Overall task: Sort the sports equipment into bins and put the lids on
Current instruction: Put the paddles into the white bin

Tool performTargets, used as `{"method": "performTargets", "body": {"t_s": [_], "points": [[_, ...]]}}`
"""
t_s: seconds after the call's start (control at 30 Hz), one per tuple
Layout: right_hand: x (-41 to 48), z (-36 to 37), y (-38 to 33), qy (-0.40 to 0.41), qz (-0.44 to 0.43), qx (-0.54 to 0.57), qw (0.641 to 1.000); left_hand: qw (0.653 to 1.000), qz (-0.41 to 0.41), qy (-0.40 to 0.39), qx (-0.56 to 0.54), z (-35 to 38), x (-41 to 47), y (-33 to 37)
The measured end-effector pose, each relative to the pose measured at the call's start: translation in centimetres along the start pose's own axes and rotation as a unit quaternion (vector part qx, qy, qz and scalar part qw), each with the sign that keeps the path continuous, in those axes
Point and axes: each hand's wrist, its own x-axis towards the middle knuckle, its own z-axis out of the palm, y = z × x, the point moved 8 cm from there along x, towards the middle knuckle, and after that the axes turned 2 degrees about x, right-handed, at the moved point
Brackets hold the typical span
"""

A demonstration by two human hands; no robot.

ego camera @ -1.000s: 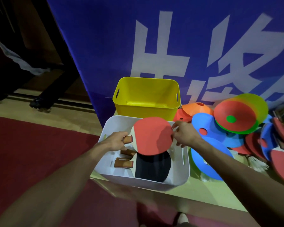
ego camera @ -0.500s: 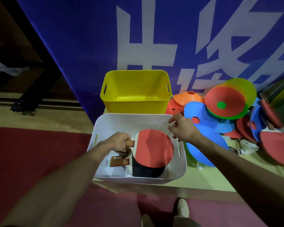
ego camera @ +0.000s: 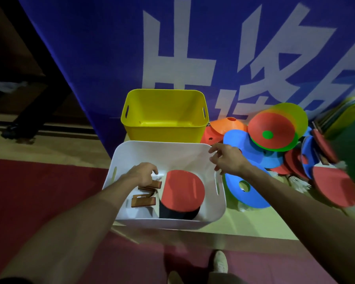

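Left hand: on my feed the left hand (ego camera: 141, 174) is down inside the white bin (ego camera: 168, 223), at 9 o'clock of the red bat (ego camera: 182, 189). Its fingers bend down onto the end of that bat's wooden handle (ego camera: 155, 184) and touch it. The knuckles hide the underside, so I cannot tell whether they grip or only rest there.
Right hand: I see the right hand (ego camera: 228, 158) over the white bin's rim at 2 o'clock, fingers loose and spread, holding nothing. I cannot tell whether the fingertips touch the rim.
Red bat: it lies flat in the white bin, red face up, handle pointing to 9 o'clock. It sits on a black bat (ego camera: 178, 213) whose blade shows at its 6 o'clock edge.
Spare handle: another wooden handle (ego camera: 143, 201) lies at 8 o'clock of the red face.
Yellow bin: the yellow bin (ego camera: 164, 130) stands upright, open-topped, just beside the white bin at 12 o'clock.
Blue disc: a blue disc (ego camera: 254, 198) lies flat at 3 o'clock of the white bin, partly under my right wrist.
Disc pile: the disc pile (ego camera: 273, 132), in orange, blue, red and green, overlaps at 2 o'clock.
Shuttlecock: a white shuttlecock (ego camera: 297, 182) lies between the blue disc and a blurred loose bat (ego camera: 334, 189) at 3 o'clock.
Banner: a blue banner (ego camera: 111, 48) with white characters hangs behind at 12 o'clock.
Shoe: a shoe (ego camera: 219, 261) stands at 6 o'clock.
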Motion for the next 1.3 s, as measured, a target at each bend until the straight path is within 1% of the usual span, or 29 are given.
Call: {"method": "performTargets", "body": {"t_s": [0.2, 0.3, 0.4, 0.5, 0.6, 0.7, 0.77, 0.93, 1.03, 1.13, 1.3], "points": [[0.8, 0.1, -0.9, 0.001, -0.021, 0.028, 0.999, 0.989, 0.018, 0.075, -0.129, -3.7, -2.6, 0.9], [0.8, -0.7, -0.7, 0.014, -0.031, 0.054, 0.998, 0.974, 0.055, 0.102, -0.196, -5.9, -3.7, 2.8], [0.6, -2.4, 0.2, 0.033, -0.023, 0.092, 0.995, 0.953, 0.099, 0.140, -0.250, -8.7, -4.2, 6.0], [0.2, -4.8, 1.9, 0.049, -0.007, 0.116, 0.992, 0.932, 0.143, 0.177, -0.282, -11.2, -4.4, 10.4], [-0.3, -7.4, 4.6, 0.064, 0.018, 0.146, 0.987, 0.916, 0.185, 0.190, -0.300, -12.6, -4.3, 15.1], [-0.8, -9.9, 8.1, 0.089, 0.043, 0.178, 0.979, 0.908, 0.219, 0.186, -0.306, -13.1, -3.8, 19.6], [-1.0, -11.5, 10.7, 0.094, 0.058, 0.195, 0.975, 0.909, 0.233, 0.176, -0.299, -12.9, -3.1, 22.7], [-0.9, -15.5, 17.9, 0.097, 0.093, 0.260, 0.956, 0.916, 0.240, 0.140, -0.288, -11.5, 0.1, 30.6], [-0.9, -18.6, 22.9, 0.113, 0.109, 0.271, 0.950, 0.923, 0.231, 0.110, -0.289, -9.9, 2.5, 35.7], [-1.0, -21.6, 28.5, 0.131, 0.135, 0.260, 0.947, 0.927, 0.226, 0.078, -0.289, -8.0, 4.6, 41.2], [-0.7, -25.2, 37.4, 0.150, 0.201, 0.345, 0.905, 0.937, 0.223, 0.042, -0.265, -4.9, 7.4, 49.1]]}}
